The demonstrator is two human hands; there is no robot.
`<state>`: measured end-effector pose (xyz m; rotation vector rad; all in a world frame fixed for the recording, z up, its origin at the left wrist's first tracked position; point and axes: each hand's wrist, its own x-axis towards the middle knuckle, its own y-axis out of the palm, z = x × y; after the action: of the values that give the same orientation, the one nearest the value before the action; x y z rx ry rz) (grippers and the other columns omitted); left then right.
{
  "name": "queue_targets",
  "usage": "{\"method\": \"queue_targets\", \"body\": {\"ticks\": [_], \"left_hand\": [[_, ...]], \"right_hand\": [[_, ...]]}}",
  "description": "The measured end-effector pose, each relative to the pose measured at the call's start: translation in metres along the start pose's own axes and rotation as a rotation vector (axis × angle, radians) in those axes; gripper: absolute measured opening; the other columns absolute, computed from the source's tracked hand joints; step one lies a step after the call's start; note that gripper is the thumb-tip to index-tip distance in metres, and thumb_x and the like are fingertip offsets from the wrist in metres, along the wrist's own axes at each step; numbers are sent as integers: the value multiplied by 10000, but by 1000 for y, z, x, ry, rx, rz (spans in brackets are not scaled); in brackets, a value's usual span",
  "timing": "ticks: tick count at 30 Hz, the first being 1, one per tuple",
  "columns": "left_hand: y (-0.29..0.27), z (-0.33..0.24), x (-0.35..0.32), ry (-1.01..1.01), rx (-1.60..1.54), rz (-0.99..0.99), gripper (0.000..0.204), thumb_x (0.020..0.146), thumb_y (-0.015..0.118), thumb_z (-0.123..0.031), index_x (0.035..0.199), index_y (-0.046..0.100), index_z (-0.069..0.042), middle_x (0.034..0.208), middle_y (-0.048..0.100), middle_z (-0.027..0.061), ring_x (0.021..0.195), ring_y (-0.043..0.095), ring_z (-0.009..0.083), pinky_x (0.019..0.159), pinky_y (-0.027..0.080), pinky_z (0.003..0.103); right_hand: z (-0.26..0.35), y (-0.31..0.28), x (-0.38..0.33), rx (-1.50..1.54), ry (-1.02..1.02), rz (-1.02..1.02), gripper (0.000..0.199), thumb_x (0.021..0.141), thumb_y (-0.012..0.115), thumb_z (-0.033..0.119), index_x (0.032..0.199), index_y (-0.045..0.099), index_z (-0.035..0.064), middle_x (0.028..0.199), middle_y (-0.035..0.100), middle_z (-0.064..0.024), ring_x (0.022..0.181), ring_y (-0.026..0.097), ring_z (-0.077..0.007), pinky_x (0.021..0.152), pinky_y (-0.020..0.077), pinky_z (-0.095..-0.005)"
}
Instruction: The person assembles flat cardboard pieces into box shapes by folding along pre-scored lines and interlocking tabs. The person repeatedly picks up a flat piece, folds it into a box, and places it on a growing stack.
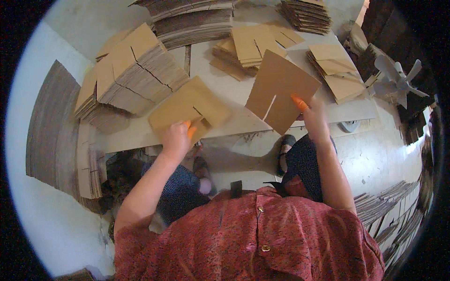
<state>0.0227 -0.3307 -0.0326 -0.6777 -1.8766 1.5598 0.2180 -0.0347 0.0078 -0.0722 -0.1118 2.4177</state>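
Note:
My left hand (177,139) is closed on the near edge of a slotted cardboard sheet (180,108), low over the table's front left. That sheet is slightly blurred, and a short dark slit shows near my fingers. In my right hand (315,121) is another cardboard piece (283,82), raised and tilted above the table's front edge. A narrow slot runs in from its lower edge, and light shows through it. Orange covers sit on fingers of both hands. The two pieces are apart from each other. The fingers beneath each piece are hidden.
Tall stacks of slotted cardboard (140,70) stand on the left of the white table (347,112). Smaller piles (255,44) lie beyond my right hand, with another pile (337,75) at the right. A bladed fan (398,79) stands past the right edge. More cardboard (384,206) lies lower right.

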Motion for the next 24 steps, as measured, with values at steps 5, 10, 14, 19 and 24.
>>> {"method": "queue_targets", "body": {"ticks": [5, 10, 14, 19, 24], "left_hand": [[4, 23, 25, -81, -280, 155, 339, 820, 586, -319, 786, 618, 18, 738, 606, 183, 669, 566, 325, 586, 429, 406], [-29, 4, 49, -96, -278, 13, 310, 828, 592, -279, 790, 627, 27, 614, 590, 123, 548, 528, 218, 522, 408, 357], [-66, -39, 51, -119, -673, 93, 302, 828, 586, -271, 803, 642, 24, 629, 605, 109, 537, 527, 175, 510, 411, 323], [-106, -98, 41, -58, -841, 230, 284, 840, 575, -253, 839, 654, 20, 651, 602, 42, 554, 495, 103, 505, 405, 284], [-100, -95, 48, -223, -936, 166, 250, 845, 572, -212, 886, 659, 19, 645, 585, 24, 571, 465, 72, 512, 403, 269]], "right_hand": [[4, 15, -23, 72, -184, -52, 241, 862, 561, 177, 1006, 592, -13, 877, 607, -50, 755, 580, -108, 622, 496, -248], [32, 32, -47, -127, -462, -149, 158, 839, 573, 80, 953, 634, -11, 727, 623, -33, 625, 499, -64, 547, 416, -233], [48, 58, -50, -97, -751, -233, 68, 802, 587, 34, 826, 634, -7, 614, 547, -109, 542, 452, -99, 480, 369, -272], [29, 56, -32, -290, -689, -127, 157, 752, 594, 1, 600, 558, -12, 479, 454, -140, 396, 383, -168, 379, 318, -323], [26, 52, -19, -321, -665, -146, 150, 726, 578, -5, 585, 541, -40, 480, 455, -182, 388, 390, -180, 382, 334, -344]]}}
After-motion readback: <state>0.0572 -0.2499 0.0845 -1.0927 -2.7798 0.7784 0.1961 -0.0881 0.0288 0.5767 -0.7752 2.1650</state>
